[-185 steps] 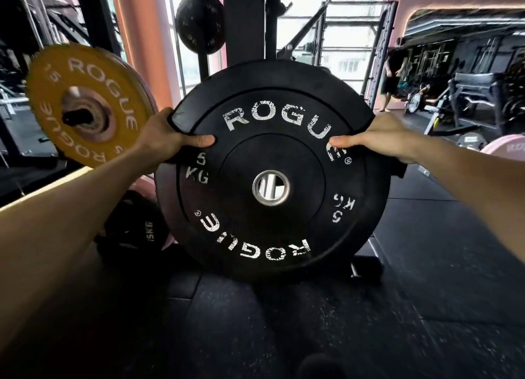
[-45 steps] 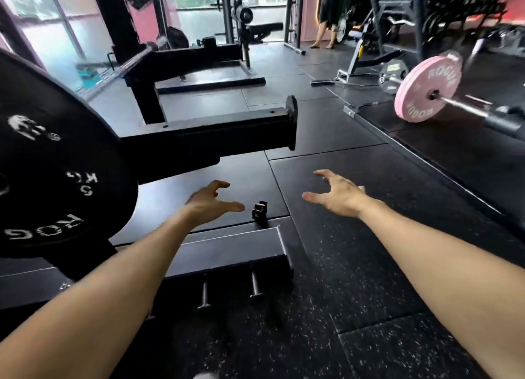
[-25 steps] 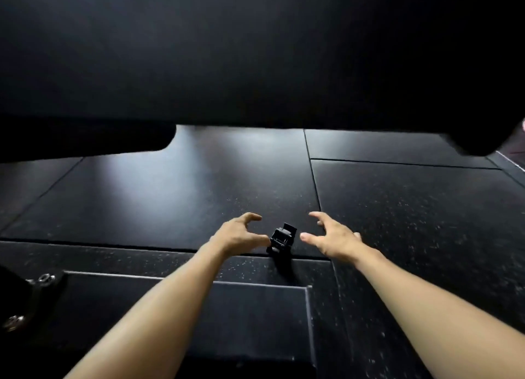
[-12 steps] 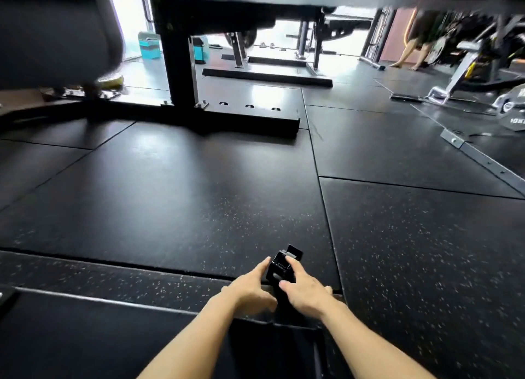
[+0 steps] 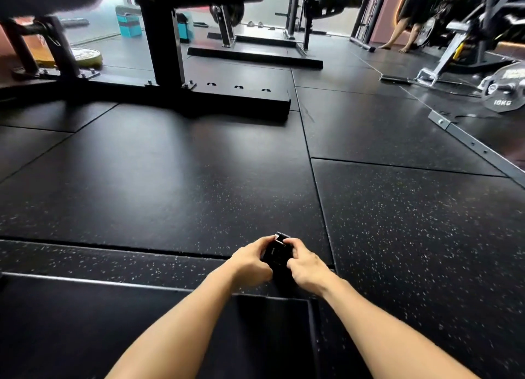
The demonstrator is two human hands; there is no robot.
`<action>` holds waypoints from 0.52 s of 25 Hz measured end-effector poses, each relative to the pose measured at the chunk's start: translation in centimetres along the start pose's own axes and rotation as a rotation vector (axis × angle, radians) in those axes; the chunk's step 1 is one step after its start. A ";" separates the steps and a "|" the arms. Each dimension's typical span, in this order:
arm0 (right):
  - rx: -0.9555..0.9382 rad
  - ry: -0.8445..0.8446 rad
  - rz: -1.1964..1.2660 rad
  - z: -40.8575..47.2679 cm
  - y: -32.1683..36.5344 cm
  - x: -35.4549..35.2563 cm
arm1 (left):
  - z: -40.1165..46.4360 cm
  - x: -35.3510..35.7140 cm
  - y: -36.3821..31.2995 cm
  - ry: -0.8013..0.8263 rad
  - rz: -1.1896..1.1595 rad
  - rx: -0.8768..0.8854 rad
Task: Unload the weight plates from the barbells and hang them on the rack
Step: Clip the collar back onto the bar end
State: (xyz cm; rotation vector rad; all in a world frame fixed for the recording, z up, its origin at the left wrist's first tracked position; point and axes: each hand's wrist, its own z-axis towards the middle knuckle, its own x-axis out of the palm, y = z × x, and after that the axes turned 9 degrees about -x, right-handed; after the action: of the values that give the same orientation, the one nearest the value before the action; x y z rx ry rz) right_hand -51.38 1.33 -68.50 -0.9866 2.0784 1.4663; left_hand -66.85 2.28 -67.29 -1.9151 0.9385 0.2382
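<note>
Low over the rubber gym floor [image 5: 170, 179], a person's left hand [image 5: 250, 263] and right hand [image 5: 305, 266] close from either side on a small black clamp-like object [image 5: 275, 250], likely a barbell collar, fingers curled round it, neither hand nearer than the other. It sits directly ahead, its long axis running away from the person. No plate is in hand; a loaded barbell's 10 kg plate [image 5: 504, 93] lies well apart, far right, beyond a metal floor strip [image 5: 468, 142].

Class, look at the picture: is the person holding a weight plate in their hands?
No: both the left hand and right hand grip a small black clip low over the floor, not a plate.
</note>
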 end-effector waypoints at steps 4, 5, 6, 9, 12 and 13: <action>-0.088 -0.058 0.120 1.2 -1.6 -0.9 | -1.5 -1.7 -0.5 0.046 -0.153 0.084; -0.121 -0.087 0.186 0.2 -0.2 -1.8 | -2.0 -2.3 -0.5 0.049 -0.198 0.100; -0.147 -0.107 0.238 -1.6 1.8 -2.9 | -2.6 -2.8 -0.7 0.040 -0.232 0.111; -0.172 -0.202 0.274 -4.5 5.2 -5.5 | -4.7 -4.6 -1.9 -0.018 -0.352 0.142; -0.204 -0.296 0.273 -7.5 8.0 -7.0 | -7.6 -6.5 -3.6 -0.038 -0.413 0.143; -0.201 -0.314 0.276 -8.7 8.8 -7.4 | -8.8 -7.1 -4.3 -0.043 -0.415 0.150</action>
State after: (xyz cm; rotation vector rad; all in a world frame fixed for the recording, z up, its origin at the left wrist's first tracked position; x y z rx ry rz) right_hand -52.41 -2.69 -54.68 -0.5040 1.9186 1.8624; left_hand -70.62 -0.27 -56.13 -1.9072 0.4976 -0.0353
